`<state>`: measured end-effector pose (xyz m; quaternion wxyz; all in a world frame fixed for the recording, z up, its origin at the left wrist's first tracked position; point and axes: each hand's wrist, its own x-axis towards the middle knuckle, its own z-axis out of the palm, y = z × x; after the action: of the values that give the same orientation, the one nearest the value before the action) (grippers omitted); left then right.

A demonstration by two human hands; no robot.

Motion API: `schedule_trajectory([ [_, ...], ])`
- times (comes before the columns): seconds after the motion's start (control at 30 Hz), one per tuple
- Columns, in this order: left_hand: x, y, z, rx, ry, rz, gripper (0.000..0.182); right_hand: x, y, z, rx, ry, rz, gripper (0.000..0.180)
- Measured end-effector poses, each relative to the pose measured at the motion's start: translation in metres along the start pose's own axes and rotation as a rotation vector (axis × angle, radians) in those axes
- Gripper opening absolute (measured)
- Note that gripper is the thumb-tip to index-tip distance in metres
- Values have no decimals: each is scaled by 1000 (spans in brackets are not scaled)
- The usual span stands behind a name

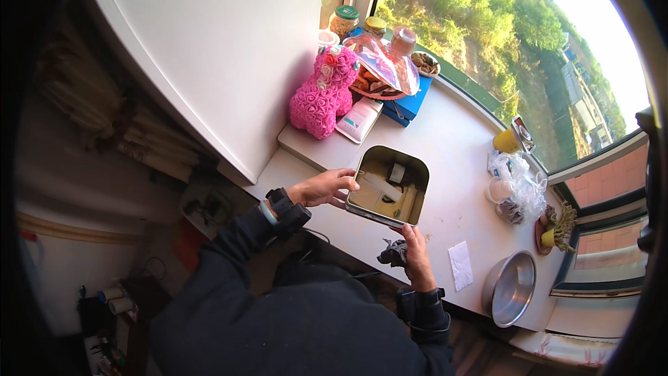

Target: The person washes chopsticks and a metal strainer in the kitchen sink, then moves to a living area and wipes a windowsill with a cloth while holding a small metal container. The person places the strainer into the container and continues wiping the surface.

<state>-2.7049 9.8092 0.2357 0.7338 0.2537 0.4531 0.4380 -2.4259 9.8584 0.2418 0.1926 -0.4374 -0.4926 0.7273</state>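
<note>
My left hand (pixel 327 188) grips the left side of an open metal tin (pixel 350 204), thumb at its rim. Inside the tin lie a few small items, among them a pale flat strip (pixel 382 186) and a small white piece (pixel 397 173). Touching the tin's near right edge with its fingertips, my right hand (pixel 417 258) also holds a crumpled dark cloth (pixel 394 253). The tin is held over the near edge of the white windowsill counter (pixel 443 167). A folded white paper napkin (pixel 460 266) lies to the right of my right hand.
A steel bowl (pixel 510 289) sits at the counter's right end. Behind it are a small potted plant (pixel 549 237), clear plastic bags (pixel 516 183) and a yellow cup (pixel 506 142). A pink rose bear (pixel 324 95), a white packet (pixel 360 119), a blue box (pixel 408 107) and jars (pixel 344 21) stand farther back.
</note>
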Motion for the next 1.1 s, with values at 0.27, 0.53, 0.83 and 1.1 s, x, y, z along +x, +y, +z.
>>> schedule_trajectory([
  [0.27, -4, 15, -40, 85, 71, -25, 61, 34, -3, 29, 116, -46, 221, 56],
  [0.53, -15, 10, -69, -1, 186, -28, 56, 64, 13, 45, 350, -222, 337, 54],
  [0.83, -13, -9, -72, -10, 596, 249, 46, 101, 39, 74, 432, -273, 339, 54],
  [1.1, -20, -18, -63, -30, 634, 244, 42, 101, 45, 83, 376, -194, 294, 52],
])
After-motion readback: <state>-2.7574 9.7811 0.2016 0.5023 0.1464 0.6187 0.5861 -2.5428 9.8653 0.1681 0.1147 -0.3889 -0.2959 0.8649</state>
